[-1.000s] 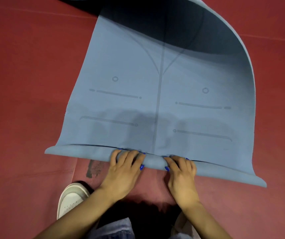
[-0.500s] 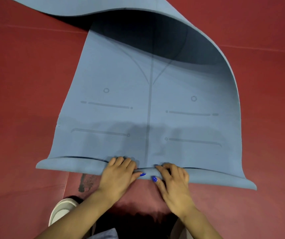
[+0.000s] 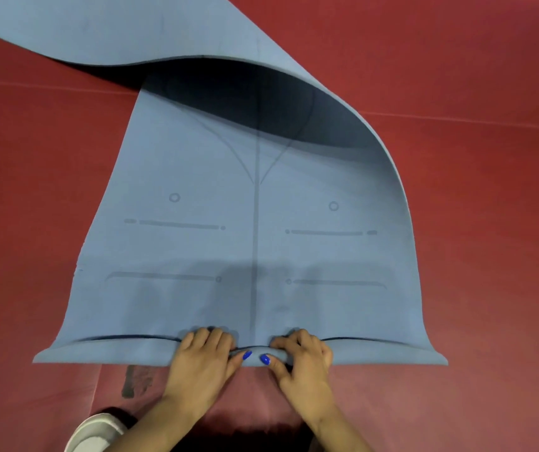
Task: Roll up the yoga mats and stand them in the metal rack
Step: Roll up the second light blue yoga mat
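Yoga mat (image 3: 255, 243), blue, flat on red floor (image 3: 26, 197), far end flopped over, near edge folded into first turn. Left hand (image 3: 201, 363) and right hand (image 3: 304, 360), fingers curled over the fold, thumbs under, both near centre. I judge: spread hands wider, keep the roll tight, ends level. White shoe (image 3: 95, 433) lower left; rack unseen
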